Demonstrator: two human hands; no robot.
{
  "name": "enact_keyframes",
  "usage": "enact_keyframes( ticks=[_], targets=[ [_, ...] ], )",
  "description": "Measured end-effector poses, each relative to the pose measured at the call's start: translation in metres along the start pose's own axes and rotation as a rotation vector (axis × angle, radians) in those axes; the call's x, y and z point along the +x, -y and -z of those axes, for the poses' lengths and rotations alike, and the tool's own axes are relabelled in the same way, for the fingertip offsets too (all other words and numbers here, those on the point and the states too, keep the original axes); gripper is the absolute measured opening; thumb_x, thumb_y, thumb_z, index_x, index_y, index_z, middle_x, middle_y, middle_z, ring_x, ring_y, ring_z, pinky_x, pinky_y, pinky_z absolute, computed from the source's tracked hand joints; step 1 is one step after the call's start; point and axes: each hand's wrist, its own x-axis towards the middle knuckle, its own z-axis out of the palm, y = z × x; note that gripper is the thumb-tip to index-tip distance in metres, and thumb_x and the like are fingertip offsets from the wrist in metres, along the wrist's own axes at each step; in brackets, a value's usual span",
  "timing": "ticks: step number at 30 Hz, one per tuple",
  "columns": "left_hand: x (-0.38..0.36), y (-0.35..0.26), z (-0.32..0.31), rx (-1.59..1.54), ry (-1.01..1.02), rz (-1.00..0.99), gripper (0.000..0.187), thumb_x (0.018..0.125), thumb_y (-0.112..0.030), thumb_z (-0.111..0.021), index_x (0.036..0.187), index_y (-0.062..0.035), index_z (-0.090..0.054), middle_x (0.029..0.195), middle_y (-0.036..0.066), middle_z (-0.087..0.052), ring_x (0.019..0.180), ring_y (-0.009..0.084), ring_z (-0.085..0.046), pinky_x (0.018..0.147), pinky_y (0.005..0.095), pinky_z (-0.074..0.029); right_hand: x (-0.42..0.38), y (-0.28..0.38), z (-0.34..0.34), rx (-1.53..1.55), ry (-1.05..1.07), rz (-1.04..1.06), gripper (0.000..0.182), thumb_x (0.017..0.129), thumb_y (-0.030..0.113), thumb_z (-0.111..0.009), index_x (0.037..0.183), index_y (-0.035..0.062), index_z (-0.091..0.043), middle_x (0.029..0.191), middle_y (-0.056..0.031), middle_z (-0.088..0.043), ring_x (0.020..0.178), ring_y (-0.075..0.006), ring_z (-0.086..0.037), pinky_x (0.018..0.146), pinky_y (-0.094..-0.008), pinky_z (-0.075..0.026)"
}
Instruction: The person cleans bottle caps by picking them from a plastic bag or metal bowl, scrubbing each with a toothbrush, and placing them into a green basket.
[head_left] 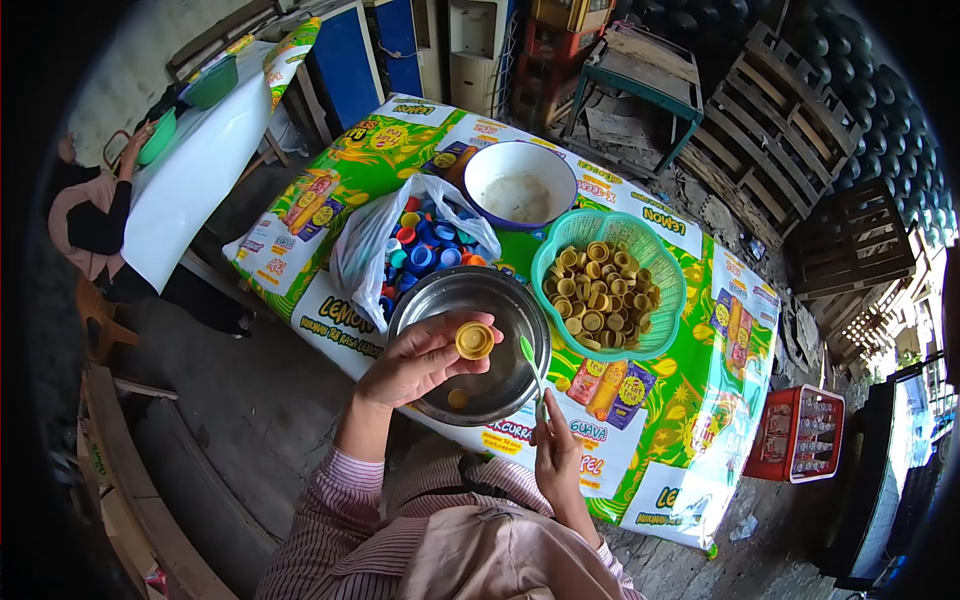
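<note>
Over the steel bowl (pixel 428 300), my left hand (pixel 408 368) pinches a yellow bottle cap (pixel 474 341), its hollow side facing me. My right hand (pixel 560 460) grips a toothbrush (pixel 540 380) by its pale handle, the green head up and apart from the cap, near the bowl's right rim. Another yellow cap (pixel 457 398) lies inside the bowl. Many more yellow caps (pixel 600 300) fill a turquoise basket (pixel 676 290) on the right. Behind the bowl, a plastic bag (pixel 352 235) holds blue, red, orange and green caps (pixel 428 255).
A white basin (pixel 568 180) with a blue outside stands at the table's back. A printed cover lies over the table (pixel 670 400). At left, a person (pixel 100 220) holds a green bowl (pixel 158 138) at another table. A red crate (pixel 800 435) and pallets (pixel 765 115) are at right.
</note>
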Motion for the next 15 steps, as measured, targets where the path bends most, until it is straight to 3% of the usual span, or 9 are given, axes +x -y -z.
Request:
enact_keyframes(
  ticks=[2,5,11,13,14,15],
  targets=[
    [0.0,-0.001,-0.002,0.028,-0.012,-0.006,0.04,0.091,-0.012,-0.047,0.129,-0.0008,-0.04,0.124,0.015,-0.048,0.113,0.0172,-0.049,0.091,0.0315,-0.044,-0.002,0.011,0.006,-0.108,-0.01,0.107,0.051,0.083,-0.006,-0.046,0.132,0.0072,-0.04,0.078,-0.0163,-0.061,0.065,-0.0203,-0.059,0.063,-0.0273,-0.046],
    [0.0,-0.002,-0.002,0.102,-0.023,0.023,0.039,0.092,-0.012,-0.047,0.128,-0.0006,-0.04,0.122,0.014,-0.05,0.107,0.0148,-0.051,0.088,0.0291,-0.044,-0.002,0.029,0.011,-0.124,-0.024,0.234,0.053,0.08,-0.01,-0.048,0.13,0.0054,-0.041,0.085,-0.02,-0.061,0.066,-0.0258,-0.061,0.064,-0.0279,-0.047],
    [0.003,-0.001,-0.003,0.039,-0.019,0.034,0.038,0.091,-0.011,-0.047,0.128,-0.0005,-0.041,0.119,0.012,-0.052,0.096,0.0106,-0.052,0.08,0.0256,-0.044,-0.001,0.031,0.01,-0.128,-0.076,0.373,0.053,0.077,-0.011,-0.05,0.128,0.0041,-0.044,0.081,-0.019,-0.06,0.065,-0.0282,-0.06,0.058,-0.0288,-0.046],
    [0.003,0.009,0.006,0.314,-0.189,0.139,0.037,0.091,-0.017,-0.049,0.124,-0.0009,-0.044,0.11,0.011,-0.054,0.085,0.0133,-0.054,0.077,0.027,-0.046,0.002,0.016,0.005,-0.178,-0.13,0.469,0.054,0.076,-0.011,-0.051,0.127,0.0051,-0.045,0.075,-0.0181,-0.058,0.06,-0.0292,-0.057,0.055,-0.0305,-0.046],
    [0.006,0.02,0.012,0.958,-0.259,0.233,0.031,0.091,-0.017,-0.048,0.118,-0.0037,-0.049,0.104,0.011,-0.057,0.085,0.0175,-0.056,0.077,0.0285,-0.046,0.007,0.006,0.001,-0.226,-0.111,0.429,0.054,0.079,-0.006,-0.051,0.13,0.0094,-0.043,0.07,-0.0158,-0.055,0.054,-0.0301,-0.055,0.051,-0.0346,-0.046],
    [-0.003,0.042,0.033,1.831,-0.335,0.344,0.025,0.088,-0.016,-0.051,0.111,-0.0048,-0.052,0.097,0.012,-0.058,0.085,0.024,-0.058,0.076,0.03,-0.047,0.009,0.005,0.002,-0.5,0.04,0.207,0.053,0.081,0.001,-0.051,0.132,0.0144,-0.041,0.068,-0.0134,-0.054,0.052,-0.0296,-0.055,0.048,-0.0393,-0.045]
  ],
)
